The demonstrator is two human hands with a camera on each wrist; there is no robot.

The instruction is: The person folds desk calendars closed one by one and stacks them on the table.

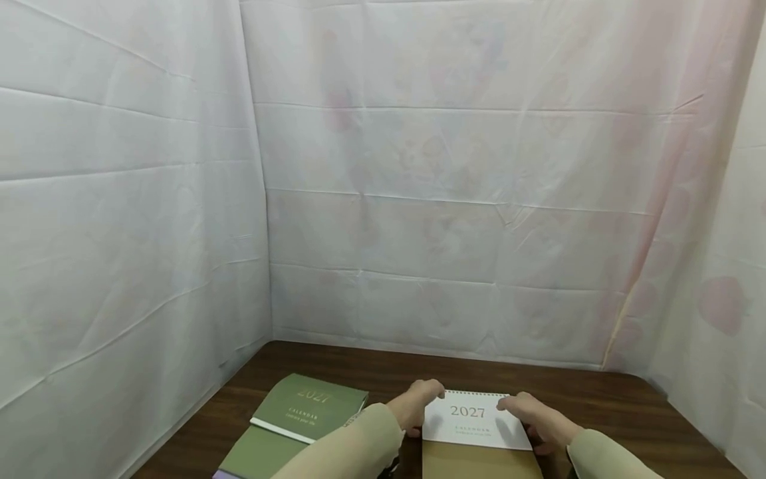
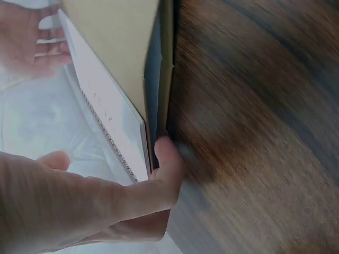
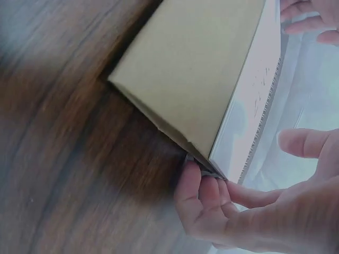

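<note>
A spiral-bound white desk calendar (image 1: 467, 416) reading "2027" lies partly over a tan cardboard stand (image 1: 479, 460) on the dark wooden table. On its left side my left hand (image 1: 415, 402) has fingers curled at the edge near the spiral; the left wrist view has a fingertip against the stand's side (image 2: 165, 84). Opposite, my right hand (image 1: 541, 420) grips the other edge. In the right wrist view the right fingers (image 3: 204, 201) curl in under the corner, while the thumb stands off the page. The stand's side is open, showing a gap between its layers.
To the left, a green calendar (image 1: 308, 409) marked "2027" lies on the table (image 1: 634, 412), with a purple edge (image 1: 224, 474) below it. White cloth (image 1: 419, 233) hangs behind the table and on both sides.
</note>
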